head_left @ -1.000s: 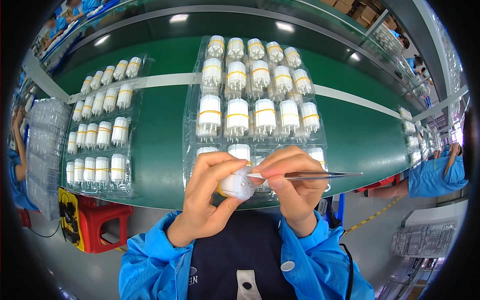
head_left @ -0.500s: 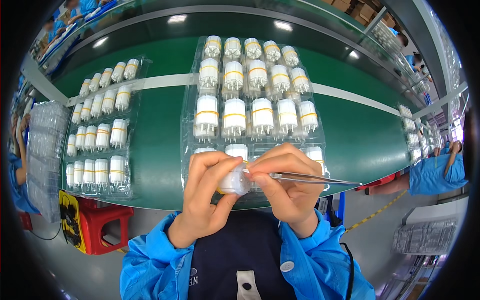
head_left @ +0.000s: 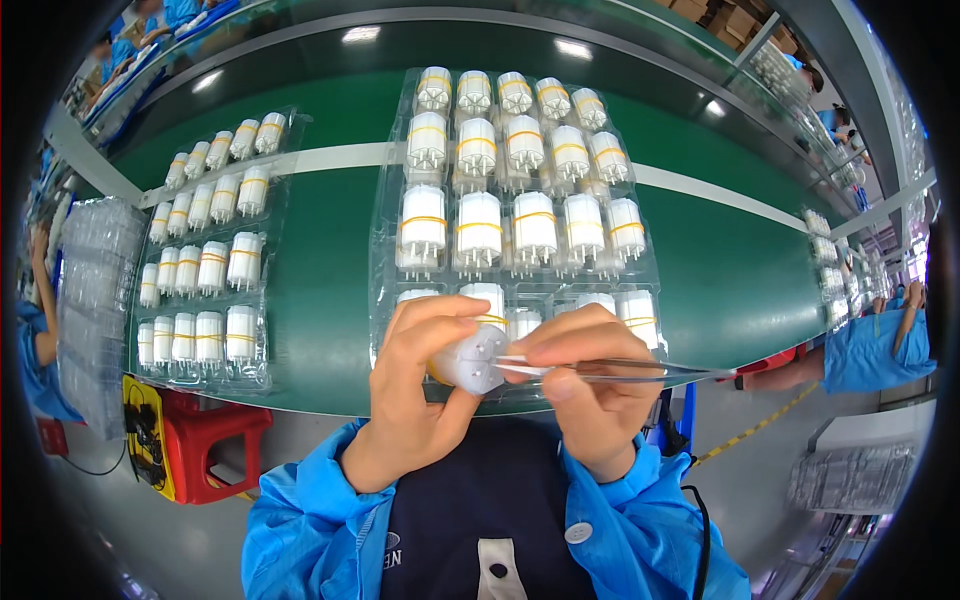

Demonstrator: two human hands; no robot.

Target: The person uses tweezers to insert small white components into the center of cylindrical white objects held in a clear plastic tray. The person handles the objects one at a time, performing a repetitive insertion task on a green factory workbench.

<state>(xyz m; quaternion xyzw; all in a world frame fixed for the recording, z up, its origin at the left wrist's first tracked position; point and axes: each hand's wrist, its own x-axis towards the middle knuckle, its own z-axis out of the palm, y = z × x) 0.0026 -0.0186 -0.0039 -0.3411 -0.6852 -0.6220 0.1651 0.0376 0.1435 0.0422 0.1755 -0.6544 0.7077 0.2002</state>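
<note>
At a green tabletop (head_left: 325, 250), you hold a single white cylinder (head_left: 474, 364) in front of your chest, just over the near edge of the central tray (head_left: 385, 255). Its long axis runs roughly crosswise, with the end face turned to your right and tipped up into view. The fingers of your left hand (head_left: 415, 390) are curled closed around its body, the thumb below. Your right hand (head_left: 590, 390) pinches one pair of metal tweezers (head_left: 690, 371), the fingers drawn together; a white tip shows at the cylinder's end, though whether it touches cannot be told.

The clear central tray carries yellow-banded white cylinders, five in each of its three far rows; your hands partly hide the front row, leaving its count uncertain. Their pins point toward your side. To your left, a second clear tray (head_left: 262, 368) holds twenty more, in four rows of five. Beyond it stands a stack of clear trays (head_left: 95, 310), with one red stool (head_left: 190, 460) below.
</note>
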